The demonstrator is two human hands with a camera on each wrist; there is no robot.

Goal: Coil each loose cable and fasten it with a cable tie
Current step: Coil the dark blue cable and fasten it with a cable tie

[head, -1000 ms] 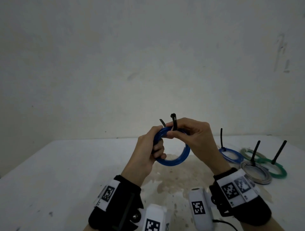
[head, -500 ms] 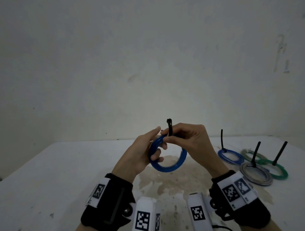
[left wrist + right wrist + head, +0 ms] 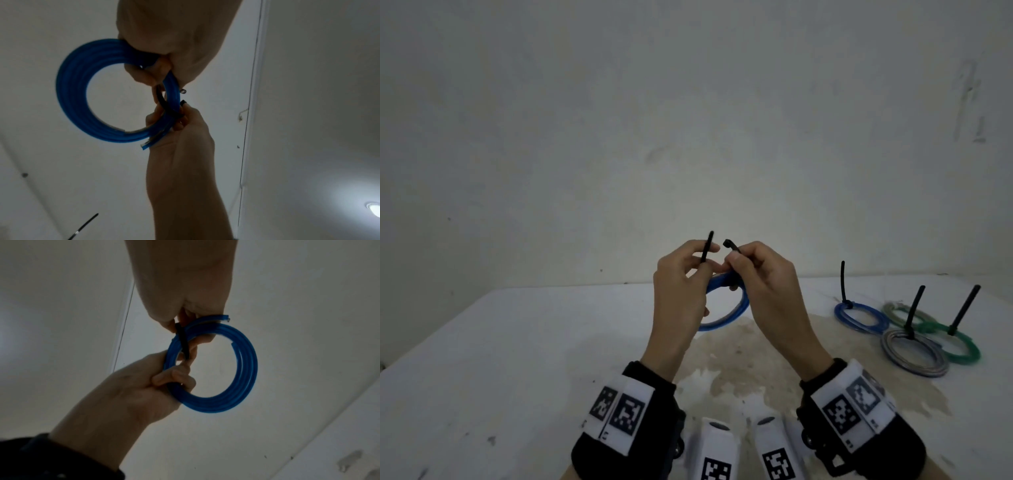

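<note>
Blue cable coil (image 3: 722, 308), head view: held above the table (image 3: 517, 342) between both hands; left hand (image 3: 681, 284) pinches the cable tie (image 3: 707, 250) tail, right hand (image 3: 760, 277) pinches its head end.
Left wrist view: tie crosses the coil beside the right hand's fingertips (image 3: 180, 123).
Right wrist view: left hand's fingers (image 3: 174, 376) curl round the coil.

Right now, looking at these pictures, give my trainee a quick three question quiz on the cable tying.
1. True or false: the black cable tie on the held blue coil is already closed.
2. How many tied coils lie on the table? A two, B four, C six.
3. Which of the hands holds the tie's head end?

Key: 1 false, its two ends stand apart. 2 B. 3 the right hand; the left hand pinches the tail.
</note>
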